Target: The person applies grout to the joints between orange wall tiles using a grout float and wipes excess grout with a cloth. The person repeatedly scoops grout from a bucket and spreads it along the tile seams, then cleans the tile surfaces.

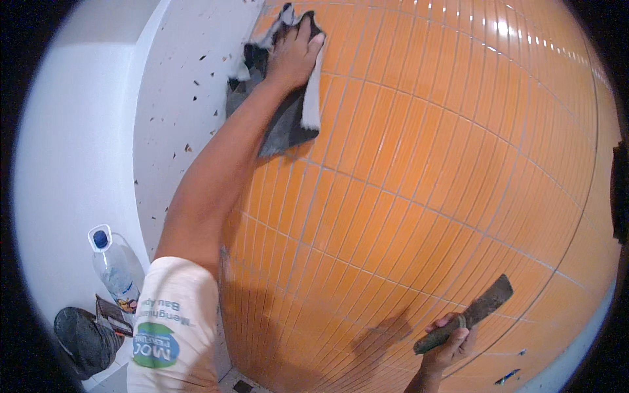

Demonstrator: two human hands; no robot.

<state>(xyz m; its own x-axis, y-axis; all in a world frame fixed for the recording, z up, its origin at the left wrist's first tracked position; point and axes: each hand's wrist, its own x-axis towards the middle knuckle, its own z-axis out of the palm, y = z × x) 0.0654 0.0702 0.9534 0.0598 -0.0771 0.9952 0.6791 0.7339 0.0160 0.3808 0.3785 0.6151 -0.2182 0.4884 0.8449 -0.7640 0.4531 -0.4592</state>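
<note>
My left hand (pixel 292 59) reaches up and presses a grey and black cloth (pixel 284 124) against the orange tiled wall (pixel 406 157), at its left edge beside a speckled white surface. The fingers are bent over the cloth's bunched upper part, and its lower part hangs below my wrist. Low on the right, my right hand (pixel 451 342) grips a dirty putty knife (pixel 485 306) by the handle. Its broad blade points up and to the right, apart from my left hand.
Far left stands a large clear plastic bottle (pixel 115 270) with a blue cap and white handle. Beside it lie a dark rounded object (pixel 82 340) and a brown frame-like piece (pixel 113 316). Dark triangular chips dot the white surface (pixel 209 39). Grey grout lines cross the tiles.
</note>
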